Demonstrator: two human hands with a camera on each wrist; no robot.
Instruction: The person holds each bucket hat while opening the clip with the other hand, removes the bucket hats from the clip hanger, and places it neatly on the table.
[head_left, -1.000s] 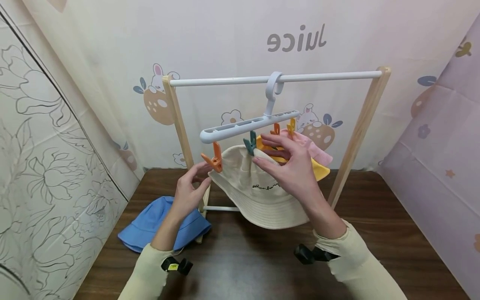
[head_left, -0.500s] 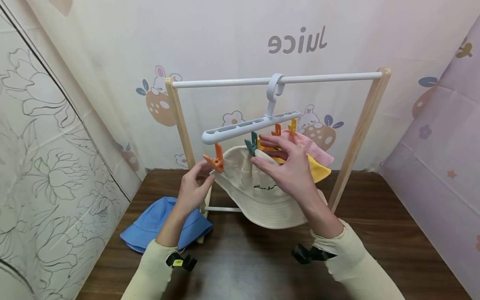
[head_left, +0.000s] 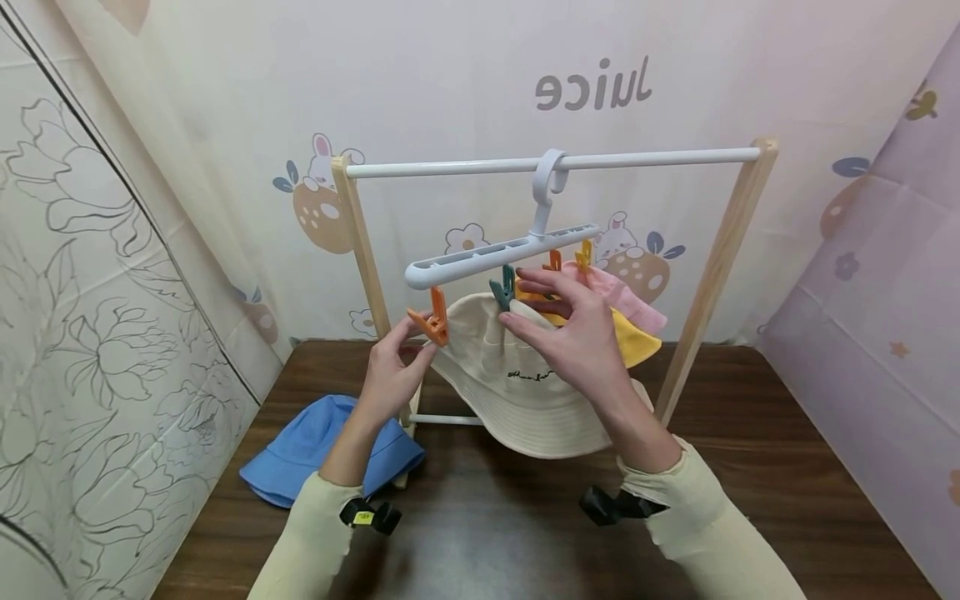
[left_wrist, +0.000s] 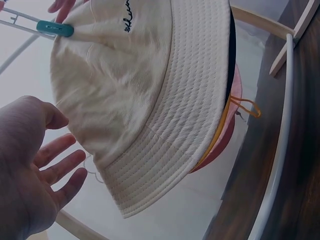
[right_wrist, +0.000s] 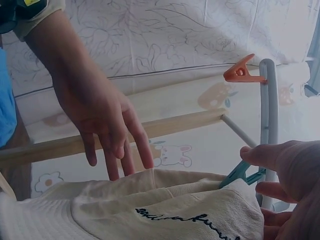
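Note:
A cream bucket hat (head_left: 525,417) with dark stitched lettering hangs by its crown from a green clip (head_left: 504,287) on a white hanger (head_left: 480,262). My right hand (head_left: 585,333) is beside that clip, thumb and fingers spread apart at the crown. By the hat's left side is my left hand (head_left: 392,371), under the orange clip (head_left: 433,318). In the left wrist view its fingers (left_wrist: 62,172) are loosely parted along the hat's edge. No cloth lies in the left palm. In the right wrist view the orange clip (right_wrist: 242,71) holds nothing.
Behind the cream hat hang a yellow hat (head_left: 636,340) and a pink hat (head_left: 626,302) on clips. The hanger hooks over the white rail (head_left: 450,168) of a wooden-legged rack (head_left: 716,275). A blue bucket hat (head_left: 300,454) lies on the dark table (head_left: 495,542) at left.
My left hand has shifted slightly right, closer in under the orange clip. My right hand stays almost still at the green clip, and the cream hat hangs as before.

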